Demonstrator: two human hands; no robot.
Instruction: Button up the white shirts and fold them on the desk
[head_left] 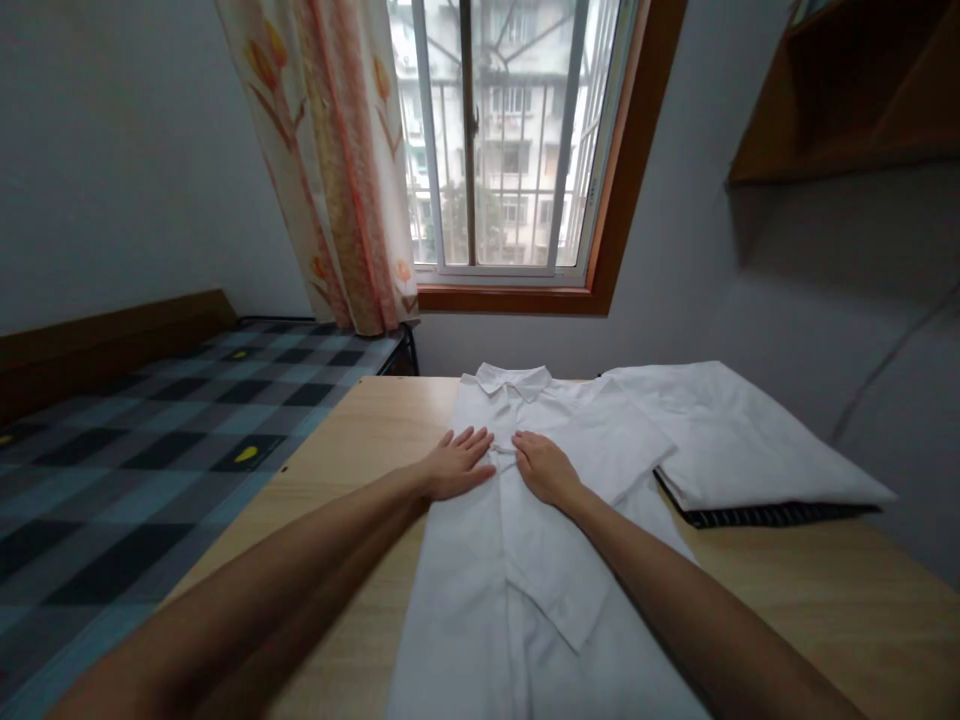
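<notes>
A white collared shirt (465,590) lies front up on the wooden table, its collar at the far end. One long sleeve seems to lie across the front, with a pointed cuff corner low on the right side. My left hand (459,465) rests flat on the upper chest, fingers spread and nothing held. Just to its right, my right hand (546,468) lies palm down on the same shirt, fingers close together and slightly bent. Part of the cloth beneath both hands is hidden.
Folded white cloth (735,430) with a dark striped piece beneath it lies on the table (337,500) at right. A bed with a checked cover (195,420) adjoins on the left. Behind are a curtain (337,160) and window (510,150); a wooden shelf (847,110) hangs upper right.
</notes>
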